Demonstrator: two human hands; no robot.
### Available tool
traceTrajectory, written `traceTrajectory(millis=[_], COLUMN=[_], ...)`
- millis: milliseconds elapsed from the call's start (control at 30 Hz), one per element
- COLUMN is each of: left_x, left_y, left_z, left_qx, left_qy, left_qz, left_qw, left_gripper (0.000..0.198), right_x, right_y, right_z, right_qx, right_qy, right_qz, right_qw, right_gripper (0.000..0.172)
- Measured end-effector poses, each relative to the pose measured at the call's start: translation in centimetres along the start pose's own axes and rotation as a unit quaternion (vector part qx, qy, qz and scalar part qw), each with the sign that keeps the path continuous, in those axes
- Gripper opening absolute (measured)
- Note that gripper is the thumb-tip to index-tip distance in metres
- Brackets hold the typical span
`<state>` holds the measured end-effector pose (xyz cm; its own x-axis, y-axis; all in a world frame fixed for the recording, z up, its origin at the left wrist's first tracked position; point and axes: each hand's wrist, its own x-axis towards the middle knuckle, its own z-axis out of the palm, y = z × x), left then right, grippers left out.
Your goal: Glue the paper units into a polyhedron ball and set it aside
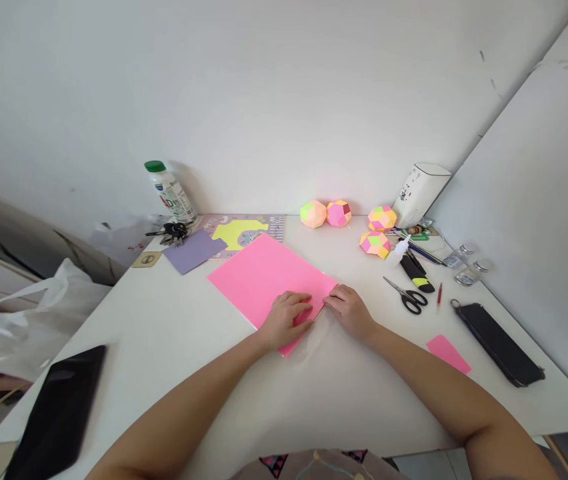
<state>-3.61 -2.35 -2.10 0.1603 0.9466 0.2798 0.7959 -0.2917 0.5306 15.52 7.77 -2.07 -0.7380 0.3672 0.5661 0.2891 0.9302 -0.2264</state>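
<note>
A large bright pink sheet of paper [264, 273] lies at an angle on the white table. My left hand [287, 320] rests on its near part, with the fingers somewhat apart and pressing on the surface. At the sheet's right edge, my right hand [349, 308] pinches the paper between thumb and fingers, close to a slightly lifted corner. Part of that edge is hidden beneath the fingers. To the right, a small pink paper piece [448, 353] lies beside my right forearm.
Scissors [407, 293], a box cutter [417, 273], a glue bottle [400, 252] and a black pouch [499, 343] lie right. Paper balls [339, 213] stand by the wall. Purple paper [194, 252], keys [175, 231] and a green-capped bottle [170, 192] are left; a black tablet [61, 407] lies near left.
</note>
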Motion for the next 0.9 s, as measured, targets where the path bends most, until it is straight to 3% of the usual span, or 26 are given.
traceTrajectory(millis=[267,567,900], left_x=[0.04,0.52,0.57], left_y=[0.80,0.60,0.53], left_z=[-0.29,0.17,-0.04], left_qx=[0.018,0.010,-0.016], left_qy=[-0.003,0.004,-0.008], left_qz=[-0.010,-0.036,-0.051], left_qw=[1.000,0.999,0.999], left_gripper=[0.026,0.040,0.032], right_x=[0.30,0.48,0.43], right_y=[0.23,0.05,-0.19], right_z=[0.20,0.17,0.18], right_qx=[0.006,0.009,0.008], right_qy=[0.020,0.020,0.017], right_qz=[0.000,0.027,0.057], right_qw=[1.000,0.999,0.998], right_gripper=[0.020,0.014,0.011])
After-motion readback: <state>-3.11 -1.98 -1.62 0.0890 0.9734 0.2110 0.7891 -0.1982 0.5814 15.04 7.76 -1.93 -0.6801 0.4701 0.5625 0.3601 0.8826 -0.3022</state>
